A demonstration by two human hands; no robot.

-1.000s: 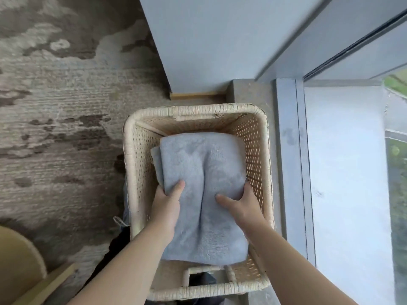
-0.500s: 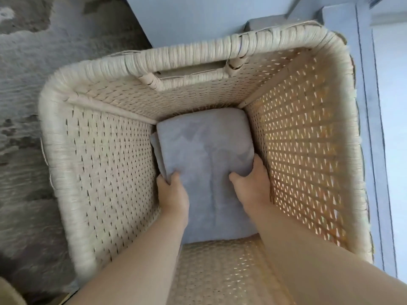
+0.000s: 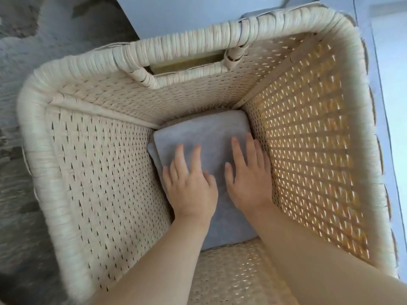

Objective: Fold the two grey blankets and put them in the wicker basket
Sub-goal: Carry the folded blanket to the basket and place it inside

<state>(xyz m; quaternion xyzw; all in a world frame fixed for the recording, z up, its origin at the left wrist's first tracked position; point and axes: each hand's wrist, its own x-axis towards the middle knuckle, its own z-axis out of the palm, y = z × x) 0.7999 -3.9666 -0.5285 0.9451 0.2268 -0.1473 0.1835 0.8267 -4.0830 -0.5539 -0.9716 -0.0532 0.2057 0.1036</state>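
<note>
Folded grey blanket (image 3: 204, 133) lies flat on the bottom of the wicker basket (image 3: 99, 172), pushed toward the far right corner. Its right edge is against the right wall.

Left hand (image 3: 190, 183): palm down on the blanket, fingers straight and slightly spread, gripping nothing. Right hand (image 3: 248, 175): the same, flat on the blanket just beside the right wall.

A second grey layer (image 3: 150, 148) shows along the blanket's left edge, but I cannot tell if it is a separate blanket or a lower fold. The blanket's near end is hidden by the forearms and the basket's near wall.

The handle cut-out (image 3: 187, 62) sits in the far wall. Patterned carpet (image 3: 22, 51) at left is blurred, and the basket's near rim is cut off by the frame.
</note>
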